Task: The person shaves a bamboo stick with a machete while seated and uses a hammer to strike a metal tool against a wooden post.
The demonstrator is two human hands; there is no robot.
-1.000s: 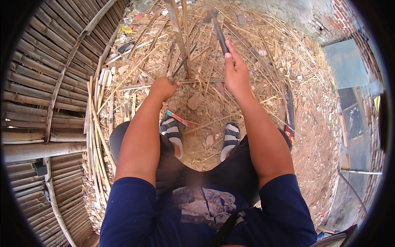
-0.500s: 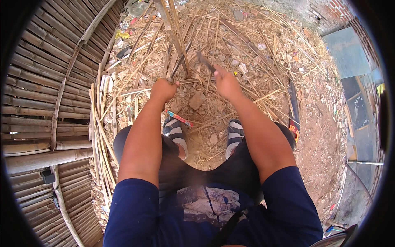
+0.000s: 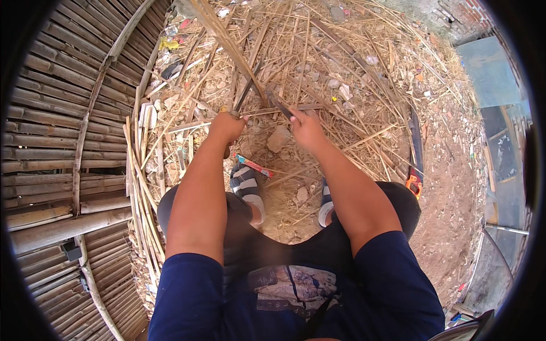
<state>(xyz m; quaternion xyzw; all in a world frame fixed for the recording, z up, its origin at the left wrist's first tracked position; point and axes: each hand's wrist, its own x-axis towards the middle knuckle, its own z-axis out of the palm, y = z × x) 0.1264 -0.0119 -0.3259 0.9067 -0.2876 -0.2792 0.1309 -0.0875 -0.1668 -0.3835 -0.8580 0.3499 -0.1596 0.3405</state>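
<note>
In the head view, the left hand [image 3: 227, 126], left of centre in the upper half of the frame, is clenched around the near end of a long, narrow, dark metal blade [image 3: 244, 94]. The blade's long axis slants from the fist up and to the right, its far end pointing toward the top centre of the frame. It crosses a tall, pale brown split bamboo pole [image 3: 230, 42] that runs from the upper left edge down to the right; whether the blade sits in the wood or against it, I cannot tell.

The right hand [image 3: 309, 129], just right of centre, grasps a dark-handled hammer [image 3: 280, 105]. The hammer's long axis slants from the fingers up and to the left, its head beyond the grip, beside the pole's lower end; contact there is too blurred to judge.

The navy blue cloth T-shirt [image 3: 239, 307], lower centre, carries a pale picture print with a row of lettering under it. Between the feet and hands lies a narrow red and blue wrapper [image 3: 254, 165], its print too small to read, with a rough brown stone [image 3: 278, 139] above it. A dark-bladed saw with an orange handle [image 3: 414, 183] lies at right.
</note>
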